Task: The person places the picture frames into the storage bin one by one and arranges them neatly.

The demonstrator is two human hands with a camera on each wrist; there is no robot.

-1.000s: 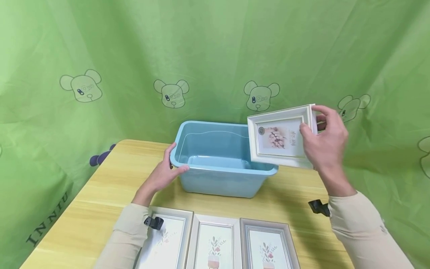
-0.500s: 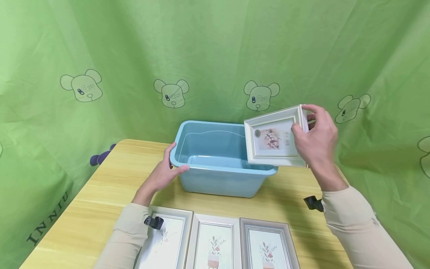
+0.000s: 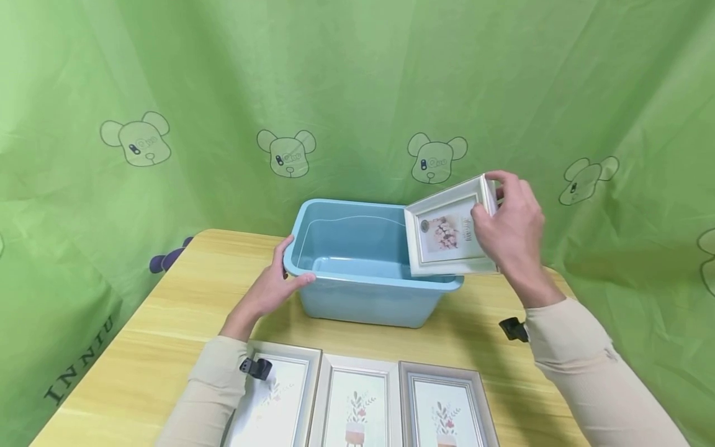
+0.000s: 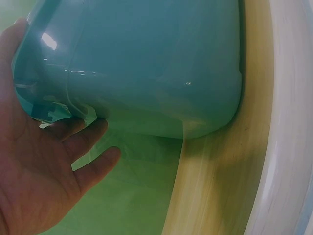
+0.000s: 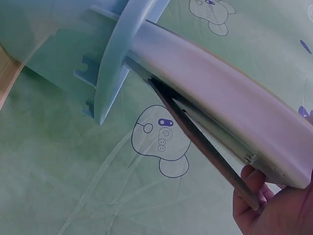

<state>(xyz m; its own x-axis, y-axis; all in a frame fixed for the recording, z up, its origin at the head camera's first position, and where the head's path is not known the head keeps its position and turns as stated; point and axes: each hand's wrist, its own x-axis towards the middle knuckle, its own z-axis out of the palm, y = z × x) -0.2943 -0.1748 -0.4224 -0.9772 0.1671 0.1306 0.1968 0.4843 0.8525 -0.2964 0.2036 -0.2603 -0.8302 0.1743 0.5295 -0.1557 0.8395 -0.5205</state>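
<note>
The right hand (image 3: 516,230) grips a white photo frame (image 3: 421,257) by its right side, thumb on the front and fingers behind. The frame is tilted, its flower picture facing up, its left end inside the right part of the blue plastic tub (image 3: 363,305). Seen from the right wrist, the frame (image 5: 225,88) crosses the tub's rim (image 5: 115,63), and its dark back stand (image 5: 203,142) hangs away from the back with fingers beside it. At the tub's left end, the left hand (image 3: 268,292) holds the rim, thumb over the front corner and fingers around the outside.
Three larger photo frames lie side by side at the table's near edge: a left one (image 3: 279,397), a middle one (image 3: 363,403) and a right one (image 3: 447,403), each with a plant picture. The wooden table (image 3: 184,310) backs onto a green curtain (image 3: 357,74) printed with bear heads.
The right hand has moved left with the photo frame, tilting it more and lowering its left end into the tub's right part. The left hand has stayed on the rim.
</note>
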